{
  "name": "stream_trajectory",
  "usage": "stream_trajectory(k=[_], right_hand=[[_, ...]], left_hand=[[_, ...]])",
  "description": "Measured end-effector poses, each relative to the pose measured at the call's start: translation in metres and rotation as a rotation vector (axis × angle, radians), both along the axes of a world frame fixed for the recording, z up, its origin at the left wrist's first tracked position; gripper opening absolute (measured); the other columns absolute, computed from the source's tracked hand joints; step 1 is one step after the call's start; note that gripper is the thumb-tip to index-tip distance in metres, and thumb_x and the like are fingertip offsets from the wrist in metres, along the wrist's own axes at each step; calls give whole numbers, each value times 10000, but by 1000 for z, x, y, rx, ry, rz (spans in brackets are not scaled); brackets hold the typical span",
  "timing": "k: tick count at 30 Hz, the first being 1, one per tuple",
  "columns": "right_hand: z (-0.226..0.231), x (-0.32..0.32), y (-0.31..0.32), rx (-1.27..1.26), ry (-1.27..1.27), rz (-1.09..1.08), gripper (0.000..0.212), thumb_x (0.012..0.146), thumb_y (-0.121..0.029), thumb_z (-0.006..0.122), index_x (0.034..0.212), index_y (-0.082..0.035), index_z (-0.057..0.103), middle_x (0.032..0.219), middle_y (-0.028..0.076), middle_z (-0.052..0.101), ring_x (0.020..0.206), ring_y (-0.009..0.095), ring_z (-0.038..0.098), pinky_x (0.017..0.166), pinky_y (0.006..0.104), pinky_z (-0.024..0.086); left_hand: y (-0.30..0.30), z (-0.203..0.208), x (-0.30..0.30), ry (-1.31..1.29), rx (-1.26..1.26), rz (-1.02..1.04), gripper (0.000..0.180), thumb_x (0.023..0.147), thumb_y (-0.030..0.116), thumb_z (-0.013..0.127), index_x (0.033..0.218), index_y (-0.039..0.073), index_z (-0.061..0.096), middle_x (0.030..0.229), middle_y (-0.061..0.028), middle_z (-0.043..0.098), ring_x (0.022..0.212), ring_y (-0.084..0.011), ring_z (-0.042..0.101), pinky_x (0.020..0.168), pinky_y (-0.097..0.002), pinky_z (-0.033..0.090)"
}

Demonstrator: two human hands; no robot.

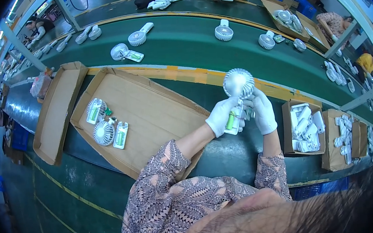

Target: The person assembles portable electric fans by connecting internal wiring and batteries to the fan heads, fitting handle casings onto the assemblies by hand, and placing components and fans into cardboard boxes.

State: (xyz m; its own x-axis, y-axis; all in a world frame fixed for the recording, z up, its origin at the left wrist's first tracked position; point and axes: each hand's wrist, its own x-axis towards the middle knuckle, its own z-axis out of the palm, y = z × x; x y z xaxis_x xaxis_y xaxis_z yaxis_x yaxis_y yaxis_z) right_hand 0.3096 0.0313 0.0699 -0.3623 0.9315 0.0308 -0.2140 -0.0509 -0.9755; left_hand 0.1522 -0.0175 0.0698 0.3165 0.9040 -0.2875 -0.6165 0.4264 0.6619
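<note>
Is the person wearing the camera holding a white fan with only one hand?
No, the left hand and the right hand both hold the white fan, from opposite sides.

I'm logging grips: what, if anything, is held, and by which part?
A white handheld fan, held just below its round head by the left hand and right hand.

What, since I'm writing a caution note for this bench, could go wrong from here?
The fan is held above the bench by the gloved left hand and right hand; it might drop if the grip slips.

The right hand is near a small box heaped with white parts; a bump could perhaps spill some.

In the large cardboard tray, two other fans lie close together and might scrape if shifted.
</note>
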Motion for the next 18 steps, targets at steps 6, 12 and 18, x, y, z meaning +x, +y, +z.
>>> stream_trajectory(k=[6,12,18], right_hand=[[6,-13,-19,360,-299,-39,541,770,58,530,1291,22,393,1174,145,547,998,172,565,833,270,450],[27,-18,-33,756,-530,-149,322,738,76,571,1038,-34,608,939,88,625,809,162,606,686,251,474],[27,-17,-30,1035,-676,-44,358,692,70,561,1008,-84,626,913,113,619,788,285,603,685,344,490]], left_hand=[[12,-9,-16,-74,-90,142,354,909,397,468,987,58,532,750,-84,595,537,-178,599,422,-333,525],[6,-8,-10,-7,-16,53,348,918,373,470,986,40,545,717,-86,591,502,-186,595,412,-320,517],[11,-16,-5,39,11,59,306,913,347,486,976,56,553,742,-76,588,527,-184,597,421,-313,512]])
